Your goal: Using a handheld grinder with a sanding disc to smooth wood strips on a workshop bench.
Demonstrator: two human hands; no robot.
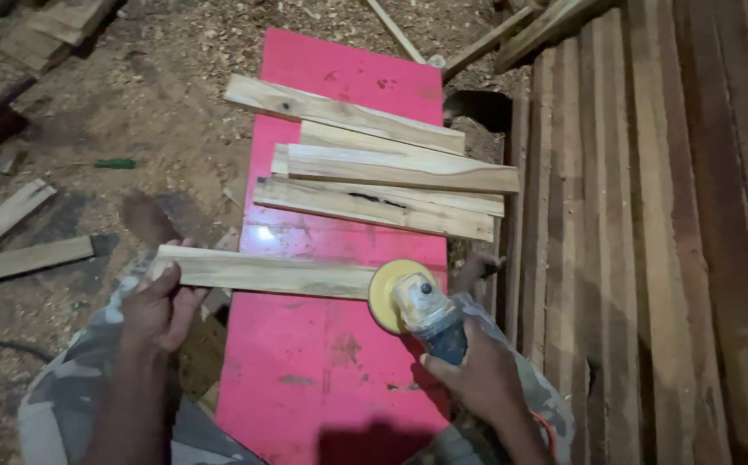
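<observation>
a long, flat, bright pink board (322, 362) serves as the work surface, resting on a dirt floor covered in sawdust (158, 95). four pale rough-sawn wooden slats (382, 176) lie across its far half, partly overlapping. one more pale wooden slat (270, 274) lies across the middle, overhanging the left edge. loose pale wooden offcuts (12, 241) lie on the floor to the left, with a small green object (115, 164) beyond. long brown planks (649, 232) are stacked at the right.

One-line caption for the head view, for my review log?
Left hand steadies a wooden slat on a pink board while right hand holds a disc sander at its end.
</observation>
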